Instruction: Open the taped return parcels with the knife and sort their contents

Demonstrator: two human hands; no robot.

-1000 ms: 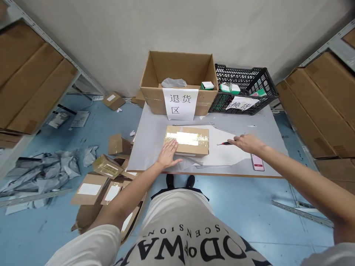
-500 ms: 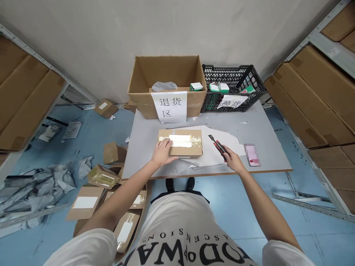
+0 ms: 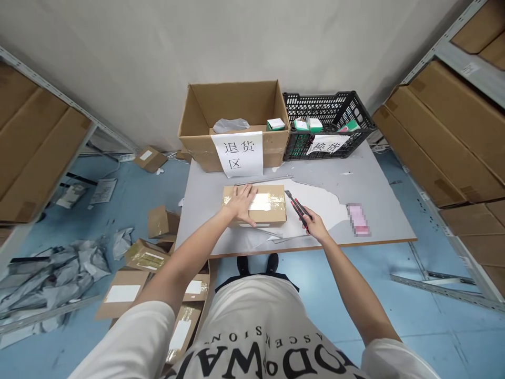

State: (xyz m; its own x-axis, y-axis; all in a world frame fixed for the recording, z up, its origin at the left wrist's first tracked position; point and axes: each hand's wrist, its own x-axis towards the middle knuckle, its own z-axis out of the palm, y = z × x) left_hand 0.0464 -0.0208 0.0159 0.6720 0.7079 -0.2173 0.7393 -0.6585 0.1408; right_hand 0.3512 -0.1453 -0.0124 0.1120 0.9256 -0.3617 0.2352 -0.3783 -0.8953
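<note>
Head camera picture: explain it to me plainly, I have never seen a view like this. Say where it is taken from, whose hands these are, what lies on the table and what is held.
The picture comes from a camera worn on a person's head, looking forward and down, so the two bare arms reaching in from below are that person's own. No machine is involved.

The left hand lies flat on a taped cardboard parcel on a grey table. The right hand has its fingers closed on a red and black utility knife, whose tip points toward the parcel's right end.

At the back of the table stand an open cardboard box with a paper sign and a black plastic crate with small green and white boxes in it. A pink item, blurred, lies to the right. White paper scraps lie under the parcel. Flattened cartons litter the blue floor on the left.
</note>
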